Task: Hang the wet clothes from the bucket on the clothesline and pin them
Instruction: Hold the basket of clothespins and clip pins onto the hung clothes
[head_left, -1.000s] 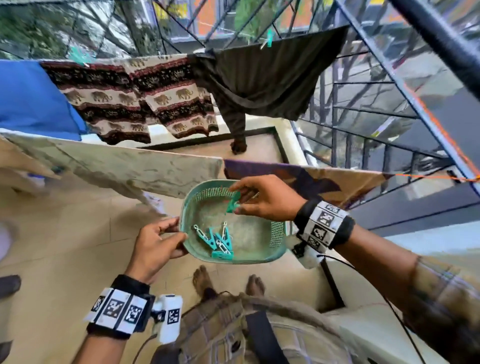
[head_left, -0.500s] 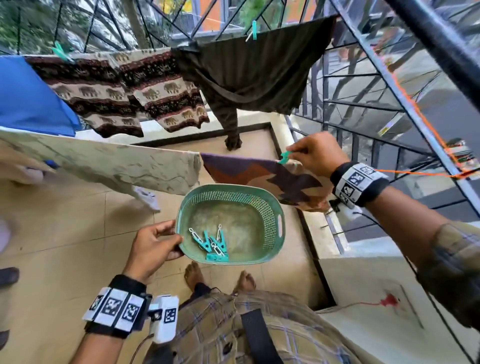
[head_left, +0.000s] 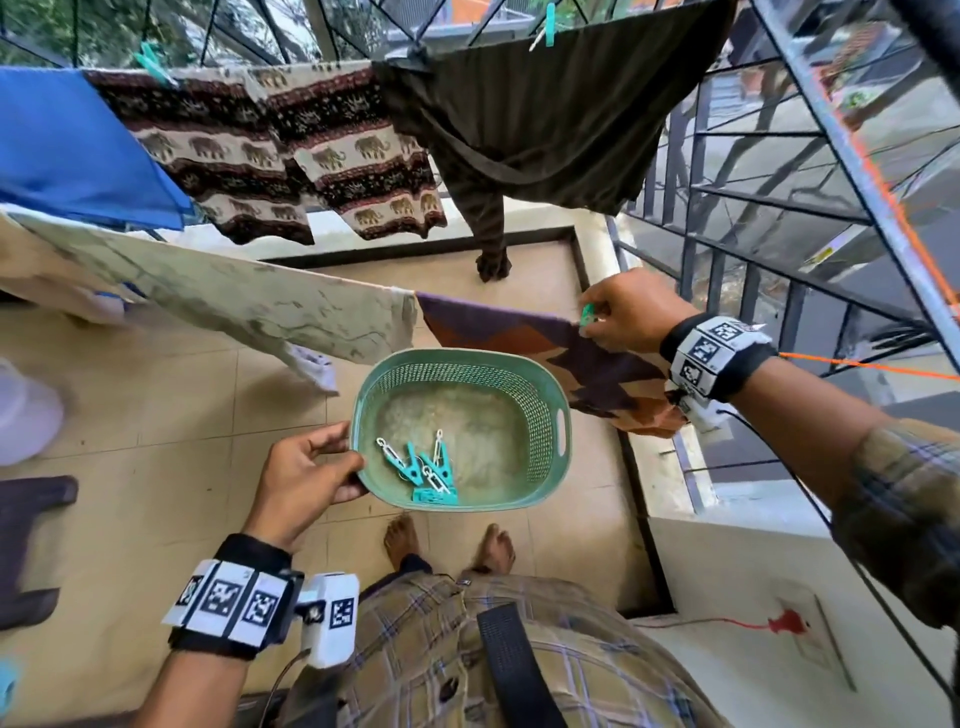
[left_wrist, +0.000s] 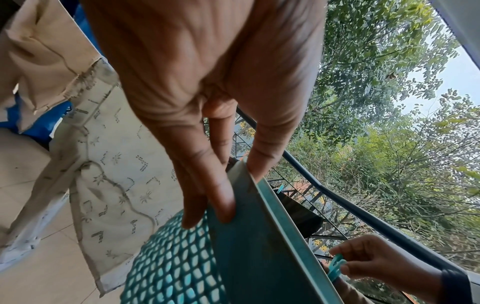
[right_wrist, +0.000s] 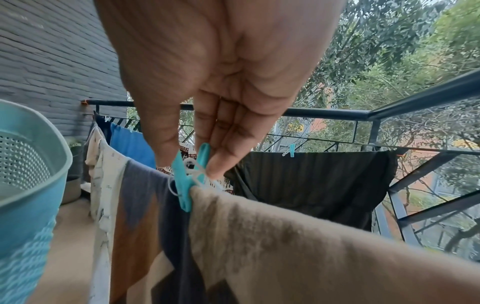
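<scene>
Teal clothespin (right_wrist: 187, 178) stands upright, tips down, on patterned cloth (right_wrist: 145, 226).

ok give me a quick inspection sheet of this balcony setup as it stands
surface: tiled balcony floor, bare feet on it
job's things: patterned brown cloth draped on the near line, teal peg sitting on its top edge; green basket with a few spare pegs; cream printed cloth beside it
clutter: dark stool at left
hands: left hand grips the basket rim; right hand pinches the peg
cables: thin wire from the right wrist unit; orange line to the railing
surroundings: metal railing, trees beyond; far line holds blue cloth, elephant-print cloth, dark garment
</scene>
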